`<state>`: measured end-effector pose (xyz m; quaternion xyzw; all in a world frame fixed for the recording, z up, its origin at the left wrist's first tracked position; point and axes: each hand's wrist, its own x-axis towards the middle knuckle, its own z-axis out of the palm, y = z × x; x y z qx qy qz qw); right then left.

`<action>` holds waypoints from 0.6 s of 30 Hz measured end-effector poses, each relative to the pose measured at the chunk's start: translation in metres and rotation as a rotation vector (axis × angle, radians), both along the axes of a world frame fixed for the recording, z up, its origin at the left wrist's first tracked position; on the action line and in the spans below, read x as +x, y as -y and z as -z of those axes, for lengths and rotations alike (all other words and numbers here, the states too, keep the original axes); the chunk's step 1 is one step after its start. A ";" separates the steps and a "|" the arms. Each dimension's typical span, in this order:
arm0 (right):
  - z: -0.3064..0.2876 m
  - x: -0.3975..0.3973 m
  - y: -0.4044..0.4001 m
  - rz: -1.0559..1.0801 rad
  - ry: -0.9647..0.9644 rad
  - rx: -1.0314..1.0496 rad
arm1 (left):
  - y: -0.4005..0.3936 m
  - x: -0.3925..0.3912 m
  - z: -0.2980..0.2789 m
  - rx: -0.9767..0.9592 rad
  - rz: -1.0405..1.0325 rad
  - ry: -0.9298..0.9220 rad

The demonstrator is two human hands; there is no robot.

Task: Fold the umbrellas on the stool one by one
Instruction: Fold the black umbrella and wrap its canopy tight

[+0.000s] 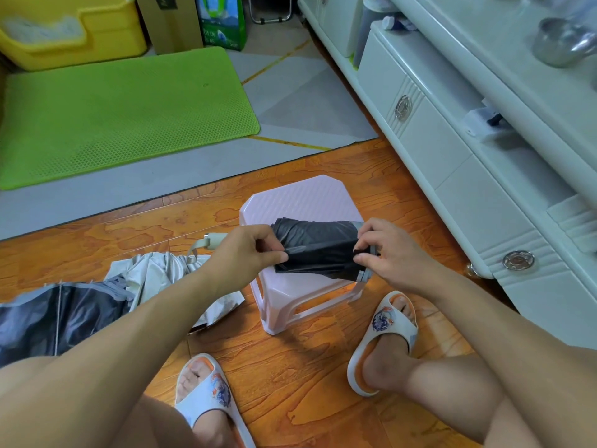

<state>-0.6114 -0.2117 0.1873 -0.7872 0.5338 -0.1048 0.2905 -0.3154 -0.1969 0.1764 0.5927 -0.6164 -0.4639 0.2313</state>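
A black folded umbrella lies across the near part of a pale pink plastic stool. My left hand grips its left end, the thumb and fingers pinching the fabric and a strap. My right hand pinches the right end near the grey tip cap. The umbrella's grey handle with a loop strap sticks out to the left behind my left hand. A second umbrella, silver outside and dark inside, lies unfolded on the floor at the left, partly under my left forearm.
A white cabinet with drawers runs along the right. A green mat lies on a grey rug at the back left, with a yellow bin and a cardboard box behind it. My feet in slippers rest on the wooden floor in front of the stool.
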 end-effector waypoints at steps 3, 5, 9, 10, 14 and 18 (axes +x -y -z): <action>-0.006 0.001 0.000 0.036 0.033 -0.003 | -0.001 -0.001 0.001 0.000 -0.133 -0.041; -0.008 0.003 -0.001 0.043 0.031 -0.002 | -0.005 -0.006 0.000 0.017 -0.204 -0.057; -0.008 0.003 0.001 0.086 0.051 0.014 | -0.012 -0.017 0.002 0.008 -0.202 -0.049; -0.009 0.004 0.002 0.100 0.067 0.019 | -0.013 -0.018 0.003 0.000 -0.195 -0.051; -0.011 0.005 0.004 0.134 0.107 0.037 | -0.010 -0.022 0.004 -0.034 -0.195 -0.036; -0.010 0.005 0.004 0.144 0.106 0.048 | -0.007 -0.027 0.002 0.000 -0.197 0.012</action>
